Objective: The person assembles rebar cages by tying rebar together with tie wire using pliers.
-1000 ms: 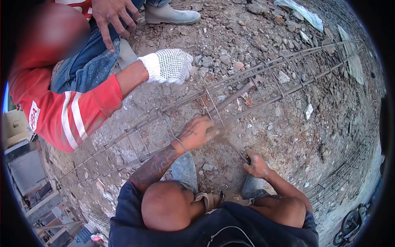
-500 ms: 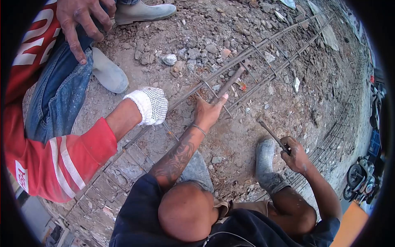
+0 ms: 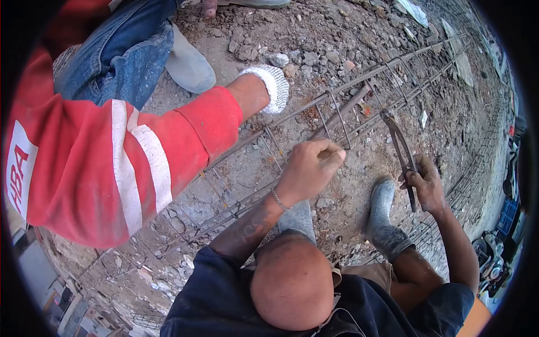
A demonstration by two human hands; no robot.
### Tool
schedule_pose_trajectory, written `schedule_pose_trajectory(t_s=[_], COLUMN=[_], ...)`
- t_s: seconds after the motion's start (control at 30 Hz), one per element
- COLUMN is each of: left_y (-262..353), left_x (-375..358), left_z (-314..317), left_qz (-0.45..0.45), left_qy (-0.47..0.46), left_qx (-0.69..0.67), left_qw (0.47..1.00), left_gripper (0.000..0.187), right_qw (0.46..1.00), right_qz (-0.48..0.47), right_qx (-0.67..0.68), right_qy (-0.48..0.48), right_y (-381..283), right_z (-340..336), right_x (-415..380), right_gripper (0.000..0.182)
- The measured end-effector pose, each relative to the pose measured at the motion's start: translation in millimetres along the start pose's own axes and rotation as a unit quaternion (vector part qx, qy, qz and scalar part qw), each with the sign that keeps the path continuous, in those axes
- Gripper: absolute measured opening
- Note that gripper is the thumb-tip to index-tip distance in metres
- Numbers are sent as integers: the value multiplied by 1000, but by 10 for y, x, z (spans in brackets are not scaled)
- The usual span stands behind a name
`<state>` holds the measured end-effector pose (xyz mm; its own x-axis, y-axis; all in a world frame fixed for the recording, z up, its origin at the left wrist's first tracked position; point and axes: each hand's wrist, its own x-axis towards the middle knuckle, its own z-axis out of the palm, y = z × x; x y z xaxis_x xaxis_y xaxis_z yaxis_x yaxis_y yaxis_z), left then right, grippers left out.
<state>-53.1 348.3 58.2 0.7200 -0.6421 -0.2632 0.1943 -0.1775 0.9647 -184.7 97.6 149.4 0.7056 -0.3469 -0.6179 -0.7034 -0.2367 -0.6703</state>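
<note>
My right hand [image 3: 274, 90], in a white dotted knit glove, is stretched out beside the upper bars of a steel rebar cage [image 3: 401, 59]; its fingers are hidden behind the back of the glove. Of my bare left hand [image 3: 209, 8] only a fingertip shows at the top edge. A co-worker crouches at the bottom, the left hand [image 3: 311, 168] pinched over the cage. In the co-worker's right hand [image 3: 428, 188] is a pair of pincers [image 3: 402, 143], jaws right at the cage's near bar. A thick brown bar [image 3: 351, 106] lies slanting within the cage.
Rubble [image 3: 314, 59] and dirt cover the ground around the cage. My grey boot [image 3: 191, 64] stands left of it; the co-worker's muddy boot [image 3: 382, 208] is on the near side. More rebar cages [image 3: 469, 180] lie at right, with parked motorcycles [image 3: 494, 255] beyond.
My right hand has moved right and up in view, while my left has nearly left the frame. The co-worker has brought the pincers to the cage and taken the left hand off the brown bar.
</note>
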Motion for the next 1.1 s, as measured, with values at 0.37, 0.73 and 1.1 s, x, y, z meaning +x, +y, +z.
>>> schedule_pose_trajectory(t_s=[0.37, 0.73, 1.1], left_y=[-1058, -1002, -600], left_x=[-272, -316, -406], left_z=[-283, -209, 397], left_qz=[-327, -295, -108], left_qy=[97, 81, 288], left_qx=[158, 146, 416], left_qw=[927, 941, 856], left_gripper=[59, 44, 42], right_qw=[994, 981, 958], right_qz=[-61, -147, -199], right_qx=[-48, 75, -186], right_qy=[-76, -103, -96], right_y=[32, 743, 797], right_z=[32, 217, -96], right_x=[372, 753, 510], right_gripper=[17, 15, 23])
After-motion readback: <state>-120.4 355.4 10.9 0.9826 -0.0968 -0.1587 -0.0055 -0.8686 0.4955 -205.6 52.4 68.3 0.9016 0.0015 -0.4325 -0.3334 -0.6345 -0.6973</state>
